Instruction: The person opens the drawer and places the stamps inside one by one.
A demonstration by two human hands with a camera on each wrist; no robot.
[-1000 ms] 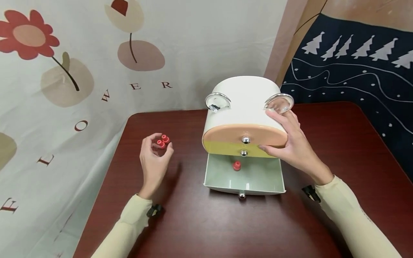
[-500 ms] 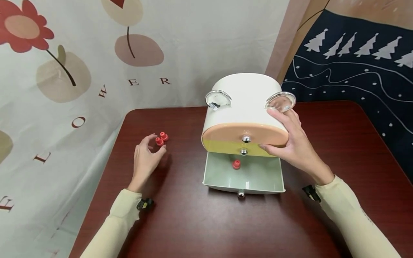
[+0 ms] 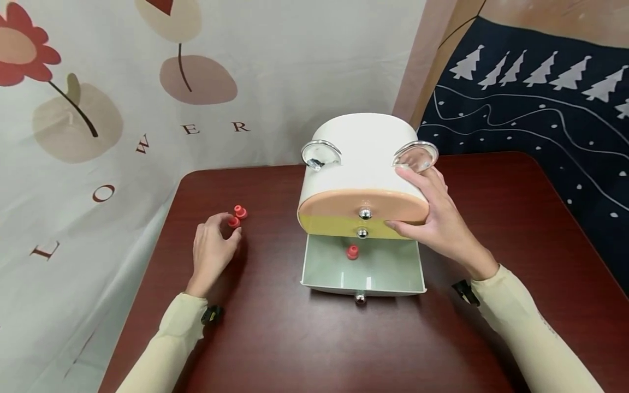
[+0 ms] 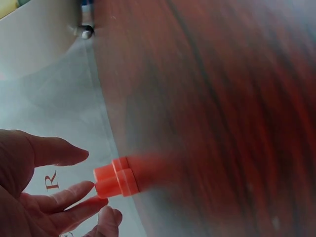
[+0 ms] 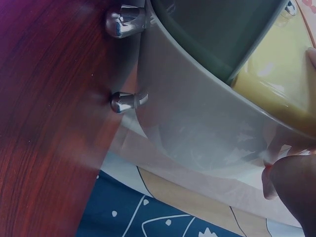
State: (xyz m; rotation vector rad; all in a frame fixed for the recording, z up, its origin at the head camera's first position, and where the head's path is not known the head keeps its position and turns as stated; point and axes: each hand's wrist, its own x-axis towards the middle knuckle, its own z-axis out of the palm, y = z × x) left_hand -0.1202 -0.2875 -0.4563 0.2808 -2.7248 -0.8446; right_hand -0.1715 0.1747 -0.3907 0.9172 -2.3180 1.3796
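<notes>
A small white chest of drawers (image 3: 366, 147) with two mirrored ears stands on the table. My right hand (image 3: 439, 215) grips its right front edge, thumb across the front and a finger on top beside the ear. The pale green bottom drawer (image 3: 388, 273) is pulled out and bears one red stepped peg-like piece (image 3: 352, 252). Over at the left, two similar red pieces (image 3: 240, 212) stand side by side on the table. My left hand (image 3: 212, 248) is beside them, thumb apart from the fingers; in the left wrist view a fingertip seems to touch the nearer red piece (image 4: 109, 186).
The dark red wooden table (image 3: 295, 338) ends at a printed cloth (image 3: 275, 82) behind and at the left. A navy cloth with white trees (image 3: 521, 109) hangs at the right. Peach and yellow drawer fronts (image 3: 329, 224) sit above the pulled-out drawer. Short metal feet (image 5: 123, 102) hold up the chest.
My left hand has drawn slightly left and down, and the two red pieces stand apart from its thumb. The right hand keeps its grip on the chest. The head view has shifted a little.
</notes>
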